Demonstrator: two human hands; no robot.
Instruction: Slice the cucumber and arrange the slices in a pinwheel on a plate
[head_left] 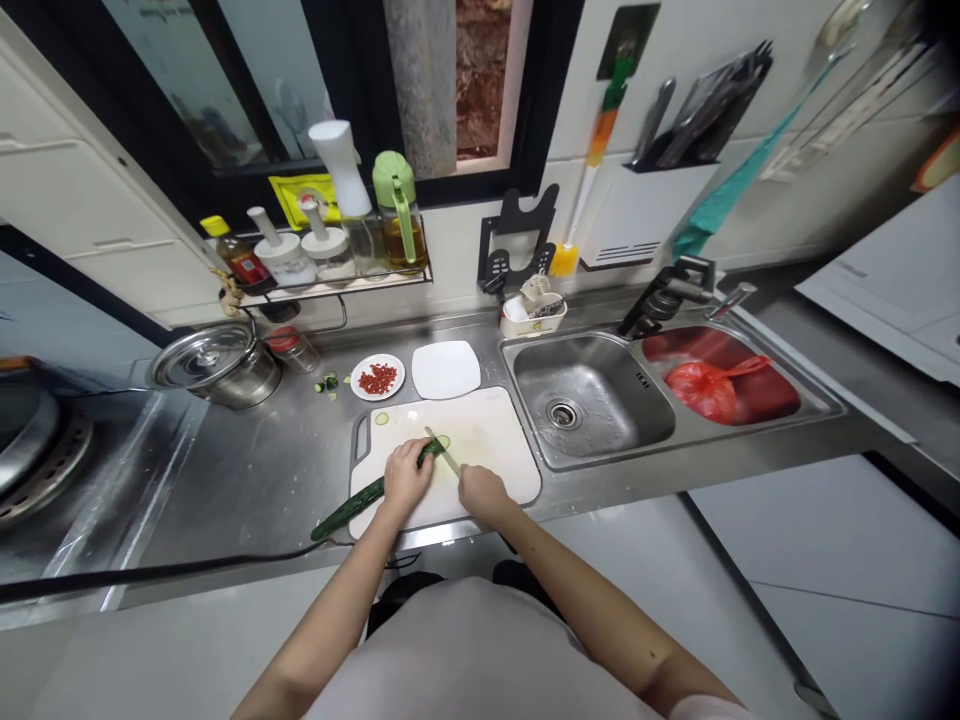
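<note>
A long dark green cucumber (352, 507) lies slantwise across the white cutting board (480, 500), its far left end sticking out past the board's edge. My left hand (407, 474) is closed over the cucumber close to its cut end. In my right hand (484, 494) is a knife (448, 455), gripped by the handle, its blade at the cucumber's cut end. A pale round slice (444, 441) sits beside the blade. Another cucumber slice (382, 419) rests near the board's upper left corner.
Behind the board stand a small plate (358, 386) of chopped red pieces and a white square plate (445, 370). Green scraps (327, 383) lie left of them, near a lidded steel pot (247, 385). A double sink (592, 440) is on the right, with a red bag (701, 392) in one basin.
</note>
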